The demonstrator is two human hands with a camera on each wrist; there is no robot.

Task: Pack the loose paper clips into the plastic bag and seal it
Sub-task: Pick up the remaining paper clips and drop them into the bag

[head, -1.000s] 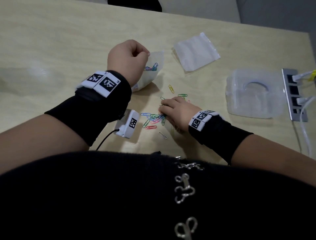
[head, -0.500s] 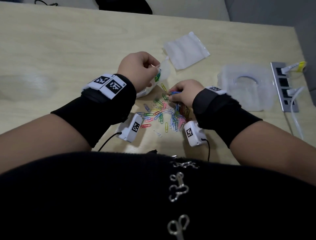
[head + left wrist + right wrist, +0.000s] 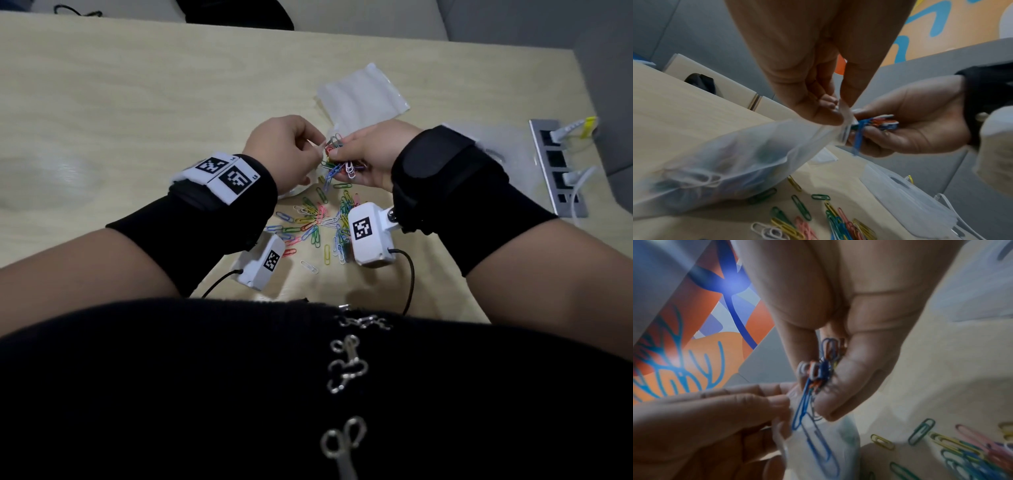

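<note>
My left hand [image 3: 284, 150] pinches the rim of a clear plastic bag [image 3: 731, 155] and holds its mouth up; the bag's lower end lies on the table with several clips inside. My right hand [image 3: 370, 150] grips a bunch of coloured paper clips [image 3: 337, 161] right at the bag's mouth [image 3: 807, 415]. A blue clip [image 3: 803, 404] hangs from the bunch into the opening. Many loose coloured clips [image 3: 318, 226] lie scattered on the wooden table [image 3: 137, 102] below both hands, also seen in the wrist views [image 3: 828, 219] [image 3: 962, 447].
A second, flat clear bag [image 3: 363, 92] lies behind the hands. A clear plastic box lid [image 3: 906, 199] sits to the right, with a metal socket strip [image 3: 558, 168] and white cables at the table's right edge. My dark clothing covers the near edge.
My right hand has lifted a bunch of clips off the pile and brought it up to the bag's mouth. My left hand has raised the bag slightly toward it.
</note>
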